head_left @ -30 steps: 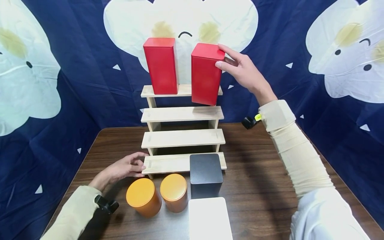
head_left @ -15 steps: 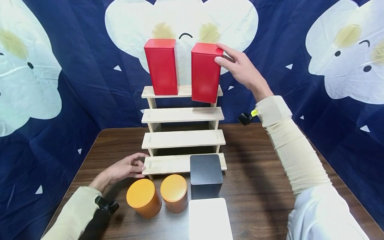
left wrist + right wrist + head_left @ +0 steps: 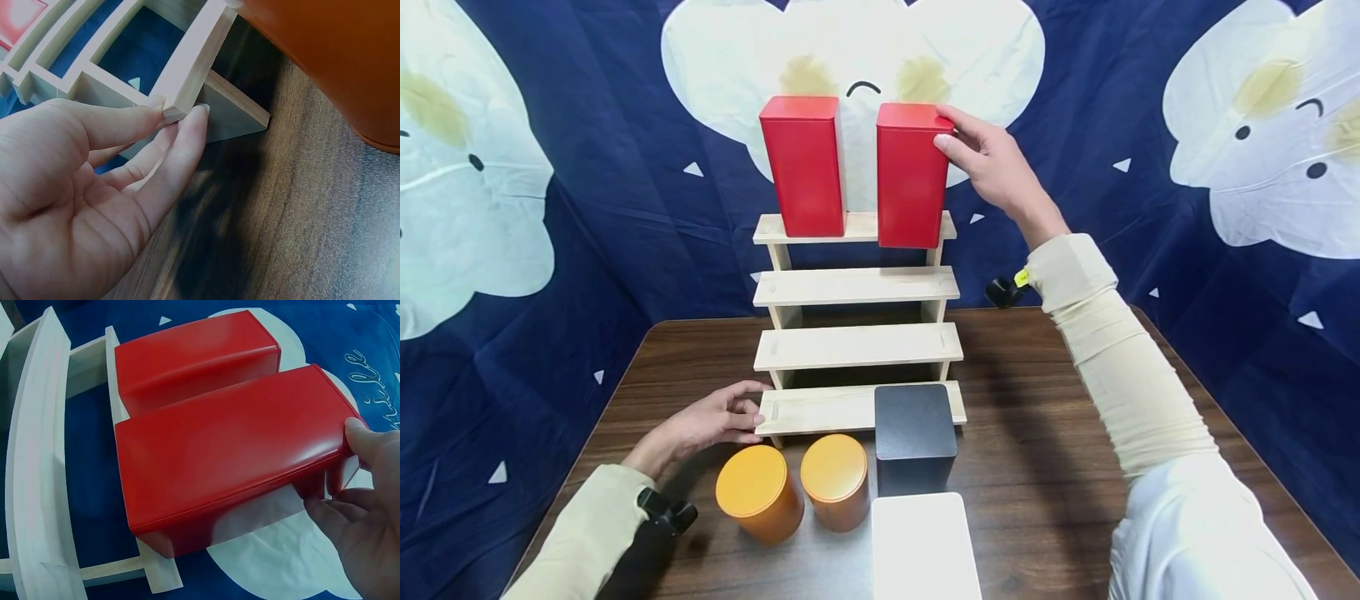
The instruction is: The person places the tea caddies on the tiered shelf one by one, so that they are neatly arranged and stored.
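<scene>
My right hand (image 3: 1000,171) grips the upper right corner of a tall red square tin (image 3: 912,187), thumb on the front side. The tin is upright at the right part of the top step; in the head view its base reaches slightly below that step's front edge. Whether it bears on the board I cannot tell. A second red tin (image 3: 803,175) stands on the same step to its left, a gap between them. My left hand (image 3: 81,181) pinches the left end of the lowest board of the stepped wooden shelf (image 3: 857,285), thumb above and fingers beneath.
Before the shelf stand two orange round canisters (image 3: 756,487), a black square tin (image 3: 916,433) and a white-topped box (image 3: 925,546) on the dark wooden table (image 3: 1037,433). A blue cloth with clouds (image 3: 700,242) hangs behind and at both sides.
My right hand has moved the right-hand red tin slightly up and away from me, and it now looks straighter. The left hand keeps its hold on the shelf.
</scene>
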The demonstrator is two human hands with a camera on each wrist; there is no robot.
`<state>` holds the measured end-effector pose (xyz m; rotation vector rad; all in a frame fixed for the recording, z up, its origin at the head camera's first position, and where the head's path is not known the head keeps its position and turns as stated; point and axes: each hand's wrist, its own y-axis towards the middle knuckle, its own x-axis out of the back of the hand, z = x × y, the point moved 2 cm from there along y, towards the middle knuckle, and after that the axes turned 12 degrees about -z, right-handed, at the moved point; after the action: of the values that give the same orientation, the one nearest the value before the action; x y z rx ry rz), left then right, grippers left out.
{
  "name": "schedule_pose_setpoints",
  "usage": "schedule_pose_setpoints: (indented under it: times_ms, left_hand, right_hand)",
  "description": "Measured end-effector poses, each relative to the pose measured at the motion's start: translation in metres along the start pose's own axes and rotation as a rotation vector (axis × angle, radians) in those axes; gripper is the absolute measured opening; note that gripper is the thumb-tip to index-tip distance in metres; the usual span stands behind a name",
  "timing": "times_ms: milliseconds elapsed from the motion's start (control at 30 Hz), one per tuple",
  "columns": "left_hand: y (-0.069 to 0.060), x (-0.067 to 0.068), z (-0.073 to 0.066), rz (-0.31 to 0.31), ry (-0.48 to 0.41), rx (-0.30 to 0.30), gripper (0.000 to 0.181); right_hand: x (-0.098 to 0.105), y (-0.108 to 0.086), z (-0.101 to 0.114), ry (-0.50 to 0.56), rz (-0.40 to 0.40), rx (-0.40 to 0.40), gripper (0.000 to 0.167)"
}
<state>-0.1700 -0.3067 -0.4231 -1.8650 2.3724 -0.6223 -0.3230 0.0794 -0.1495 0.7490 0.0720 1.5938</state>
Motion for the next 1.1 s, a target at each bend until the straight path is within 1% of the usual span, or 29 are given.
schedule_pose_setpoints:
  times_ms: [167,367,467,533,700,900,1100]
  left_hand:
    - [0.0,-0.001,-0.001,0.002,-0.002,0.001,0.062]
    - [-0.001,0.0,-0.003,0.002,-0.001,0.003,0.062]
    - [-0.001,0.0,-0.003,0.0,0.003,0.004,0.063]
    - [-0.002,0.0,-0.003,-0.002,0.003,0.006,0.063]
    - [-0.003,-0.001,-0.002,0.001,0.001,0.007,0.063]
    - [-0.003,-0.001,-0.001,0.006,-0.003,0.005,0.063]
    - [-0.002,-0.002,-0.002,0.011,-0.012,-0.003,0.064]
  right_hand:
    - [-0.002,0.005,-0.003,-0.025,-0.02,-0.015,0.053]
    - [-0.004,0.014,-0.013,-0.014,-0.061,-0.048,0.053]
    - [-0.006,0.013,-0.01,-0.005,-0.085,-0.063,0.053]
    - [-0.006,0.01,-0.005,0.001,-0.096,-0.075,0.053]
    - [-0.008,0.008,0.001,0.031,-0.104,-0.105,0.052]
    - [-0.011,0.016,-0.009,0.07,-0.121,-0.109,0.051]
    - [-0.011,0.016,-0.008,0.072,-0.128,-0.098,0.051]
